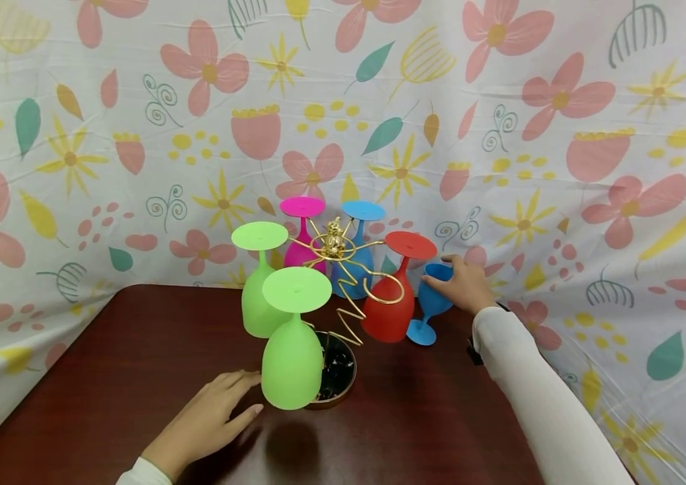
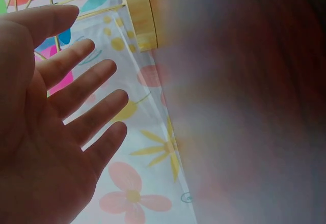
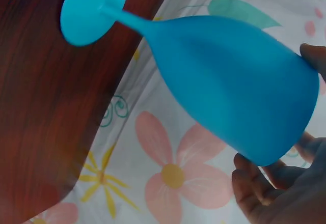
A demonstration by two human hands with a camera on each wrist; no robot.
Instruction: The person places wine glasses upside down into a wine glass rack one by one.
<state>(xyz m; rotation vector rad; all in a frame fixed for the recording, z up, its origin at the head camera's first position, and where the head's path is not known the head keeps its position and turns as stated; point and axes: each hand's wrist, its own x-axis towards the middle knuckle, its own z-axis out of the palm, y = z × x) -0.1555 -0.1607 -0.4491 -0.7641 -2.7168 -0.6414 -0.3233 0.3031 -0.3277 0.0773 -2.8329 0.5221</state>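
Note:
My right hand grips a blue plastic goblet by the rim of its bowl, at the right of the gold wire rack. The goblet is upright and tilted, its foot low over the table; in the right wrist view fingers and thumb lie on either side of its rim. My left hand is at the rack's front left with fingers loosely extended and holding nothing, fingertips close by a front green goblet. Gold wire arms around a small gold figure carry upside-down goblets.
Hanging from the rack are another green goblet, a pink one, a second blue one and a red one. Its round base stands on a dark wood table. A flower-patterned cloth hangs behind.

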